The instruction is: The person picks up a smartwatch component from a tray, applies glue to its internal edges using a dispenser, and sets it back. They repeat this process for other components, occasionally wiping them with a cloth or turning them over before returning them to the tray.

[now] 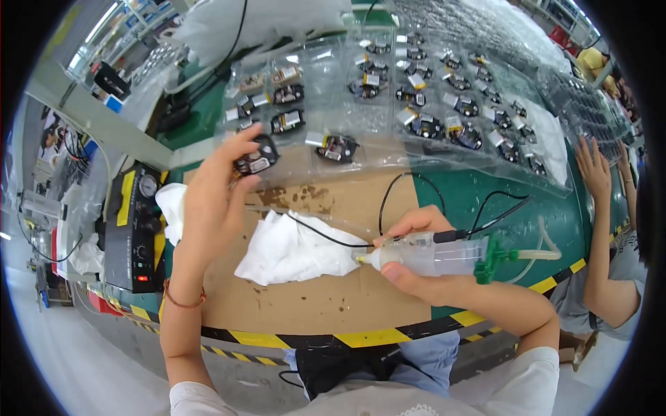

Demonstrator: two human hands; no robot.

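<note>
My left hand (220, 184) has its thumb and fingers closed around a small black electronic module (259, 155), at the near left edge of a clear plastic tray (291, 55). My right hand (420, 256) grips a clear dispensing syringe (444, 255) with a green cap (491, 258) and a tube at its back end. Its nozzle points left, just over the right end of a crumpled white cloth (298, 248). A black cable (485, 225) runs near the syringe. Several similar modules (338, 148) with small silver and yellow parts sit in the clear trays.
Brown cardboard (305, 308) covers the green bench mat (499, 180). Black-yellow tape (378, 338) edges the bench. A black dispenser controller (132, 239) with a gauge stands at left. At right, another person's hand (593, 166) reaches toward stacked dark trays (579, 104).
</note>
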